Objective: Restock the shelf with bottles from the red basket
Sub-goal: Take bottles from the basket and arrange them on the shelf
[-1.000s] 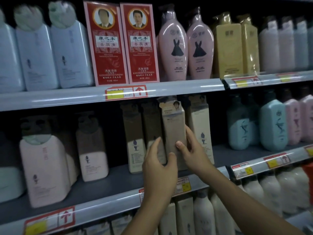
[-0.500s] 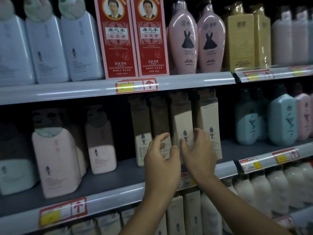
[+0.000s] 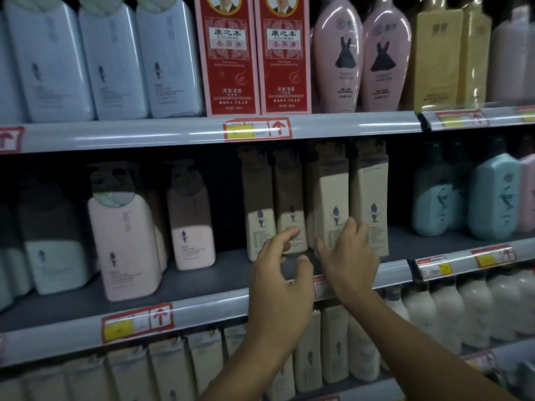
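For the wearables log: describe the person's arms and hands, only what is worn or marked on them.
Both forearms are bare as far as the picture shows, with no sleeve in view. The left hand and right hand wear no gloves. No watch, bracelet or ring is visible, though the dim, slightly blurred picture could hide something small on the fingers.

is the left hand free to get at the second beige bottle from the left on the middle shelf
Probably yes. The left hand is open and holds nothing, its fingers right in front of that beige bottle, with nothing between them.
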Demonstrator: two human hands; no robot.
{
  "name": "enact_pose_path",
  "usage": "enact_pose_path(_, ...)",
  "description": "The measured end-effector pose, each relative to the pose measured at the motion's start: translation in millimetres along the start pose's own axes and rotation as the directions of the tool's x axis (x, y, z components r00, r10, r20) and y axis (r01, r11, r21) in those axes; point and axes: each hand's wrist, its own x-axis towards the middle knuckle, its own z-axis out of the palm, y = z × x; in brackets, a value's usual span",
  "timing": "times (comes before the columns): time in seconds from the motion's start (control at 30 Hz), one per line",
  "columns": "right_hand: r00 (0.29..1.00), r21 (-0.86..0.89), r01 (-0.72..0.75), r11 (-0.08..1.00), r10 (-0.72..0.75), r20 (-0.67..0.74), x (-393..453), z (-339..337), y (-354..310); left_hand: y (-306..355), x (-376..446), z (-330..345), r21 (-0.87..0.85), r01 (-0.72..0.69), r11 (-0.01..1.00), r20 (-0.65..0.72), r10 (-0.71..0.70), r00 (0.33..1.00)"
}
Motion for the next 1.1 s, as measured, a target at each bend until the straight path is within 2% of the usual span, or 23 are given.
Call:
enact_pose_path(0.2, 1.0, 0.023, 0.014, 1.0, -0.015, 0.01, -0.6, -3.0, 5.0, -10.6, -6.5, -17.8, -0.006, 0.067, 0.998, 0.015, -0.067, 0.998)
enact_pose_path(0.27, 1.0, 0.07, 0.002, 0.998, 0.0, -0.025, -3.4, -9.1, 2.8, -15.3, -6.6, -23.3, -0.016, 0.106, 0.994, 0.009, -0.106, 0.994)
enact_pose_path(0.37, 0.991, 0.148, 0.098, 0.984, -0.082, -0.109, -19.4, -25.2, -12.0, -17.3, -0.9, -32.1, -0.054, 0.115, 0.992, -0.011, -0.116, 0.993)
enact_pose_path(0.6, 0.967, 0.403, 0.203, 0.892, -0.247, 0.061, -90.5, -70.7, -75.6, -15.0, -1.6, -72.0, -0.085, 0.066, 0.994, -0.053, -0.071, 0.996)
enact_pose_path(0.73, 0.897, 0.493, 0.237, 0.837, -0.384, 0.219, -174.6, -77.2, -93.2, -48.2, -44.1, -136.9, 0.063, 0.102, 0.993, -0.088, -0.096, 0.991)
enact_pose_path(0.8, 0.796, 0.509, 0.265, 0.819, -0.483, 0.364, -238.6, -68.1, -88.1, -83.4, -93.0, -182.2, 0.197, 0.131, 0.972, -0.06, -0.121, 0.991)
enact_pose_path(0.9, 0.547, 0.514, 0.265, 0.816, -0.566, 0.617, -347.9, -47.7, -71.9, -142.9, -186.4, -258.4, 0.419, 0.234, 0.877, 0.003, -0.259, 0.966)
enact_pose_path(0.97, 0.355, 0.511, 0.28, 0.813, -0.582, 0.731, -407.8, -34.8, -60.7, -179.3, -250.0, -306.0, 0.49, 0.339, 0.803, -0.04, -0.368, 0.929)
enact_pose_path(1.03, 0.135, 0.518, 0.402, 0.755, -0.609, 0.782, -452.0, -19.5, -59.3, -206.2, -300.0, -344.6, 0.524, 0.476, 0.707, -0.103, -0.502, 0.859)
enact_pose_path(1.1, -0.046, 0.56, 0.509, 0.654, -0.629, 0.776, -487.8, -0.8, -65.3, -220.9, -323.8, -365.1, 0.52, 0.601, 0.607, -0.122, -0.644, 0.755)
